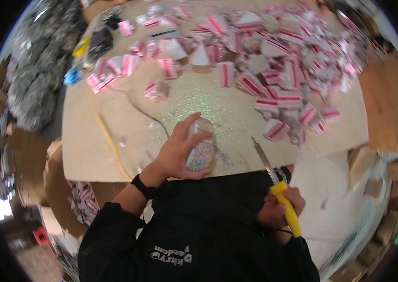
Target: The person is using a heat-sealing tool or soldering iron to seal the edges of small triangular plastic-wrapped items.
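My left hand (179, 151) is closed around a rounded, clear-looking pouch (200, 155) filled with small multicoloured specks, near the front edge of the table. Its fingers wrap over the top and the thumb side, hiding part of it. My right hand (281, 207) grips the yellow handle of a soldering iron (285, 204), off the table's front edge at the right. The iron's metal shaft (264, 160) points up and to the left, its tip above the tabletop and apart from the pouch.
Many pink-and-white striped packets (283, 80) are heaped across the table (114, 160), mostly far right. One packet (156, 90) lies beyond my left hand. A yellow cord (107, 134) and a thin dark cable (138, 109) cross the left side. A cardboard box (60, 188) with packets stands at left.
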### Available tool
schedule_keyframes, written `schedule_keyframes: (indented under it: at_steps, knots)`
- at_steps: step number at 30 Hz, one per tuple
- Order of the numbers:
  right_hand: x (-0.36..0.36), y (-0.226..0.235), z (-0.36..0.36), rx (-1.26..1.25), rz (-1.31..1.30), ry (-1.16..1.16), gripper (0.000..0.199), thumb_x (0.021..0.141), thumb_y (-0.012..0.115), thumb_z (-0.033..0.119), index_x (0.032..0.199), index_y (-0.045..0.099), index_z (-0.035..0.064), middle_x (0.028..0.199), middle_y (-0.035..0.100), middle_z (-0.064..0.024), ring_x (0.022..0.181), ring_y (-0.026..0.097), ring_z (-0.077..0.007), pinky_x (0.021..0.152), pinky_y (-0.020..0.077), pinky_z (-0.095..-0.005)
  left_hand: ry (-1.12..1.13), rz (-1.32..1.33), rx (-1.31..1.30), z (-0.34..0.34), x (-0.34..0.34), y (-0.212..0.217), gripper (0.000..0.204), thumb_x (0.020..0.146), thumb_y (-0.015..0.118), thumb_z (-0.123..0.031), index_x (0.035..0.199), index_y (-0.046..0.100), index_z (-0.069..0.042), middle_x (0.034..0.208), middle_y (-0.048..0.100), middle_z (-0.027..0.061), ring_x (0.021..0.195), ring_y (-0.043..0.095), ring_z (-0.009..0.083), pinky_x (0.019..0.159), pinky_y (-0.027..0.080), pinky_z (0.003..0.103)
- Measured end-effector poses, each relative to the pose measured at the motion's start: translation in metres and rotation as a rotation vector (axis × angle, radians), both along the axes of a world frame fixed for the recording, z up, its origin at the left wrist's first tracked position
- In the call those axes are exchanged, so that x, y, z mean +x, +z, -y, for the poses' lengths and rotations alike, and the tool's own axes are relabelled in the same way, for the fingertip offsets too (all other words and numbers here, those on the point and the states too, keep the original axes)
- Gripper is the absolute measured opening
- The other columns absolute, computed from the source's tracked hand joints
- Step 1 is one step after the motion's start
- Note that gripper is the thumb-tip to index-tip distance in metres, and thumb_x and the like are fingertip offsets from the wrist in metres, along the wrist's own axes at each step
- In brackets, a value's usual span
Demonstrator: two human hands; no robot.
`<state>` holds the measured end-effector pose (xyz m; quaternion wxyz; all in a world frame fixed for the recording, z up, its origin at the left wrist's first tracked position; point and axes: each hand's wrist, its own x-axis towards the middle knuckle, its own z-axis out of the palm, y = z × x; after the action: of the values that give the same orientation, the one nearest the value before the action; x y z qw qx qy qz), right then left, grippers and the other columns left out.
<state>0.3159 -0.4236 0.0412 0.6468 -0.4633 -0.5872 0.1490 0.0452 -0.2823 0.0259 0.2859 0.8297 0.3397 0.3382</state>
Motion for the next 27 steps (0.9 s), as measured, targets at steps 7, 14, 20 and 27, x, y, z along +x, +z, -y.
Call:
schedule_keyframes:
  at_steps: [7, 14, 20, 27]
  knots:
    - [-0.007, -0.003, -0.011, 0.009, -0.208, -0.039, 0.035, 0.097, 0.058, 0.032, 0.113, 0.049, 0.0022, 0.081, 0.040, -0.0047, 0.065, 0.044, -0.0128, 0.054, 0.0436, -0.0245, 0.419, -0.628, -0.085, 0.040, -0.185, 0.013, 0.077, 0.059, 0.085, -0.038, 0.127, 0.057, -0.014, 0.151, 0.030, 0.0258, 0.133, 0.036, 0.0477, 0.108, 0.038, 0.054]
    - [-0.015, -0.014, -0.025, -0.007, -0.167, 0.016, 0.034, 0.098, 0.054, 0.033, 0.115, 0.048, 0.0036, 0.082, 0.043, -0.0072, 0.062, 0.045, -0.0133, 0.051, 0.0415, -0.0238, 1.492, -1.249, 0.000, 0.183, -0.437, -0.022, 0.054, 0.087, 0.068, -0.038, 0.130, 0.057, -0.007, 0.128, 0.060, 0.0169, 0.118, 0.057, 0.0333, 0.100, 0.046, 0.043]
    - [-0.023, -0.012, -0.031, 0.037, -0.087, -0.012, 0.026, 0.098, 0.051, 0.020, 0.117, 0.051, 0.0025, 0.083, 0.049, -0.0119, 0.061, 0.046, -0.0152, 0.052, 0.0410, -0.0254, 1.917, -1.067, -0.722, 0.162, -0.455, -0.109, 0.058, 0.092, 0.061, -0.036, 0.142, 0.043, -0.011, 0.134, 0.053, 0.0189, 0.124, 0.050, 0.0380, 0.102, 0.043, 0.052]
    - [-0.029, 0.004, -0.033, -0.050, 0.075, 0.040, 0.023, 0.096, 0.059, 0.014, 0.115, 0.057, 0.0024, 0.091, 0.052, -0.0147, 0.061, 0.055, -0.0162, 0.058, 0.0482, -0.0279, 0.691, -0.272, 0.124, -0.052, -0.203, -0.028, 0.065, 0.076, 0.080, -0.018, 0.133, 0.051, -0.006, 0.134, 0.051, 0.0166, 0.128, 0.045, 0.0350, 0.110, 0.037, 0.043]
